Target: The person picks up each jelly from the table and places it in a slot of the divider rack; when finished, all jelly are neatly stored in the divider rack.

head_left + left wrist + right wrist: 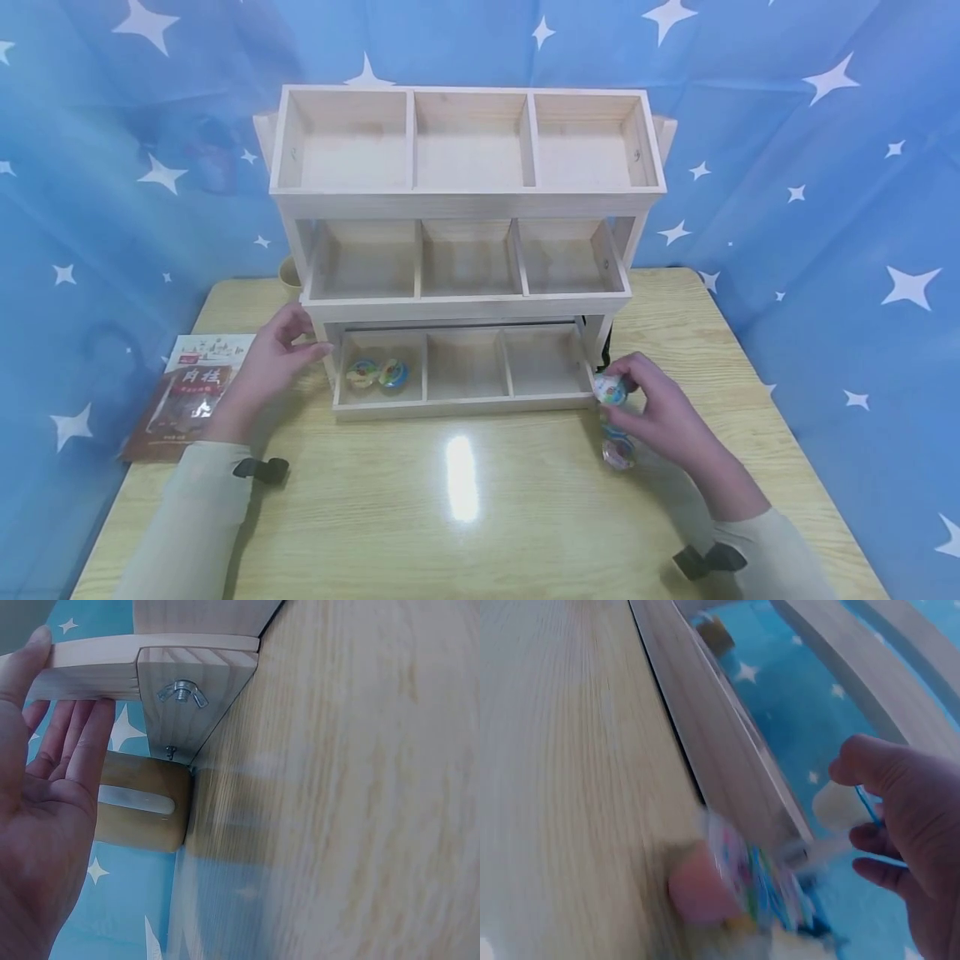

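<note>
1. Head view: a three-tier rack (480, 307) stands on the table (375, 517), each tier split into three compartments.
2. The left hand (276, 354) is at the rack's left side; in the left wrist view its thumb and fingertips lie on opposite sides of a wooden bar, gripping it.
3. The right hand (660, 408) pinches a jelly cup (610, 388) between thumb and fingers, just beside the right end of the lowest tier.
4. More cups are on the table below that hand, partly hidden by it; the right wrist view shows a pink cup (701, 885) there, blurred.
5. Two cups (393, 374) sit side by side in the lowest tier's left compartment.
6. A brown packet (187, 404) lies left of the rack, near the left forearm.
7. A tan pot (142, 825) stands by the rack's left rear, before a blue star-patterned curtain (825, 208).
</note>
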The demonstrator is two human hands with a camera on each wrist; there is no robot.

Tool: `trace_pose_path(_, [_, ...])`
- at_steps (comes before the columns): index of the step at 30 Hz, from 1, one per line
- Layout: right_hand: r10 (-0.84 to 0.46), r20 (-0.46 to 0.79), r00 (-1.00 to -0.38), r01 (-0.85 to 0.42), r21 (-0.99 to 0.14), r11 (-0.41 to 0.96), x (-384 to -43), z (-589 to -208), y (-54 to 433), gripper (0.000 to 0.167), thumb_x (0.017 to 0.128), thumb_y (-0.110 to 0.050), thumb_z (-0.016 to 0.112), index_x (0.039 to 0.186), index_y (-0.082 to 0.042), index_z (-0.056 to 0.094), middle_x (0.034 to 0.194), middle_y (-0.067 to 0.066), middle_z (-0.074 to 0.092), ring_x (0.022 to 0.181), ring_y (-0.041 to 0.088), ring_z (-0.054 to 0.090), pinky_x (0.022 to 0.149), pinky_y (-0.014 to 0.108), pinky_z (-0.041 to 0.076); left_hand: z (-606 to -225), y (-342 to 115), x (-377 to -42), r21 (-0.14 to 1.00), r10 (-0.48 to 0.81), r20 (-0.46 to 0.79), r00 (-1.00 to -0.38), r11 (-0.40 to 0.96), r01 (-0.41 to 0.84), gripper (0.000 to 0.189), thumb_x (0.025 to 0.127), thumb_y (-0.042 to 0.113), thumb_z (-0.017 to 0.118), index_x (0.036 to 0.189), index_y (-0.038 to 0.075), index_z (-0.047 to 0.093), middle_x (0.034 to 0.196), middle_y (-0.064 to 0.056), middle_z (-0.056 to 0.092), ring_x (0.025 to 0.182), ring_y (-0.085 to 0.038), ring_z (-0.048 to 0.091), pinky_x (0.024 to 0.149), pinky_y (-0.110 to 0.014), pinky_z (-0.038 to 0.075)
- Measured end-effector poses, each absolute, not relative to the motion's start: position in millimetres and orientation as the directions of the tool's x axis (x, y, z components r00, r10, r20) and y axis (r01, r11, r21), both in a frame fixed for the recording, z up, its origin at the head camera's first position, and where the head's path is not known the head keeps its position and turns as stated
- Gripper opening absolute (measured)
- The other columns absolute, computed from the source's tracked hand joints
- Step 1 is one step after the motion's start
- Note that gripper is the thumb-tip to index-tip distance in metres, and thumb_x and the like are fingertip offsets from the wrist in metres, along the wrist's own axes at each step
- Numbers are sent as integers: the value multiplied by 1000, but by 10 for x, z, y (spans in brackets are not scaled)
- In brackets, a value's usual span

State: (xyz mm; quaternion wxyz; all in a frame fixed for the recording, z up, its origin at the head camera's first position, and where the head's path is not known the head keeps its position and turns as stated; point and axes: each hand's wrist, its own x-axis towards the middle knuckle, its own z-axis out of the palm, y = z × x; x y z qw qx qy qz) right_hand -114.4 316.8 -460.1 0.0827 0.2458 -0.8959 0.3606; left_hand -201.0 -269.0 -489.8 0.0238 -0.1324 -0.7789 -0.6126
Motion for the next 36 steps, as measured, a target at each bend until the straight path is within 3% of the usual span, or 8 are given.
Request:
trace_pose_path(5, [-433, 306, -848, -519, -644, 561, -1296, -4566, 2867, 52, 81, 11, 88, 124, -10, 68, 110, -4, 64, 95, 14, 61, 77, 36, 61, -4899, -2680, -2011, 949, 179, 199, -964, 210, 235, 46, 95, -10, 79, 135, 5, 60, 118, -7, 70, 117, -16, 68, 100, -22, 63])
trace_pose_path(14, [-520, 298, -800, -572, -639, 514, -1518, -4510, 2386, 45, 86, -6, 92, 127, -8, 73, 111, -2, 70, 99, 18, 64, 89, 47, 65, -4901, -2677, -2008, 946, 179, 205, -962, 216, 241, 48, 96, -9, 79, 138, 5, 60, 120, -8, 70, 117, -15, 68, 100, -20, 62])
trace_pose_path(29, [-604, 246, -758, -597, -634, 491, -1823, -4577, 1771, 44, 91, -19, 93, 129, -6, 75, 123, 5, 76, 110, 23, 72, 99, 46, 67, -4897, -2677, -2006, 940, 168, 194, -966, 250, 233, 51, 96, -8, 79, 141, 5, 59, 124, -11, 71, 118, -13, 68, 100, -19, 61])
trace_pose_path(36, [-659, 212, -721, -627, -605, 491, -1918, -4582, 1555, 44, 92, -18, 91, 131, -6, 75, 129, 7, 74, 114, 23, 71, 101, 36, 65, -4867, -2675, -1990, 935, 173, 199, -965, 260, 240, 50, 96, -6, 79, 141, 5, 59, 125, -12, 71, 119, -13, 68, 101, -19, 61])
